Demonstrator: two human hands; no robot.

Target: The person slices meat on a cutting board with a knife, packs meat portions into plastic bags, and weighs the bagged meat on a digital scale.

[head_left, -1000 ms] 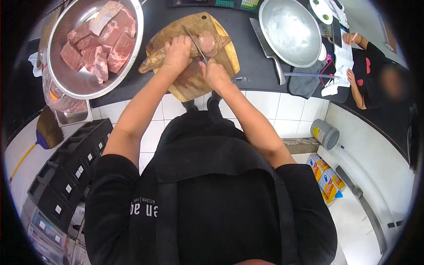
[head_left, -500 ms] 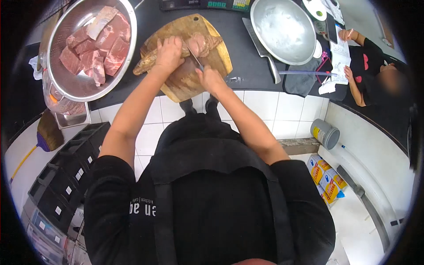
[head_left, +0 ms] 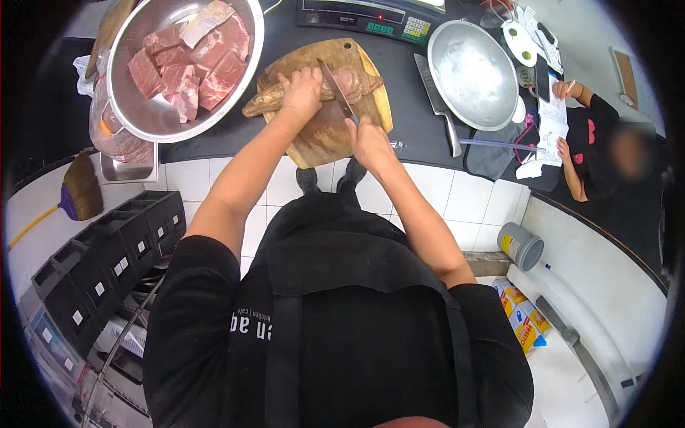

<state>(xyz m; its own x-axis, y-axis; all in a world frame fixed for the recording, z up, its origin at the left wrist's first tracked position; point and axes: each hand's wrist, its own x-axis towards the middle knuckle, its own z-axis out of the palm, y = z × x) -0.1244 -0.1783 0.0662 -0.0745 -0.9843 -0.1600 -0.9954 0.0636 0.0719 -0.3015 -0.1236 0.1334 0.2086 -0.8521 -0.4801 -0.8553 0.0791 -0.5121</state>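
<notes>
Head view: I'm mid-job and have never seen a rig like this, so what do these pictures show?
There is no robot. One camera on a person's head looks forward and down past their black apron. Their bare left hand lies over a long brown piece of meat on a wooden cutting board. Their right hand holds a narrow-bladed knife. On the dark counter, a perforated silver bowl of red meat chunks stands left; right are a broad-bladed knife and a round silver bowl.
</notes>
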